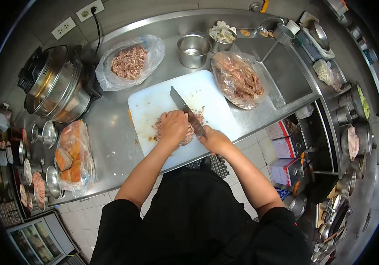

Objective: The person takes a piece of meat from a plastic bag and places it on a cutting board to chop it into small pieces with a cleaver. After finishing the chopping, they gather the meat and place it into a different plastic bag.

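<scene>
A white cutting board (152, 98) lies on the steel counter in front of me. My right hand (216, 141) is closed round the handle of a kitchen knife (185, 107), whose wide blade points away and to the left across the board. On the board is a pile of sliced meat (188, 138), with small cut bits on the far side of the blade. My left hand (174, 128) presses down on the meat with curled fingers, close beside the blade. The meat under the palm is partly hidden.
Diced meat fills a plastic bag (130, 63); behind the board stands a steel pot (194, 51). A bag of meat strips (239, 79) sits beside the sink (282, 73). To the left are bagged orange-brown blocks (72, 152) and a glass-bowled cooker (57, 84).
</scene>
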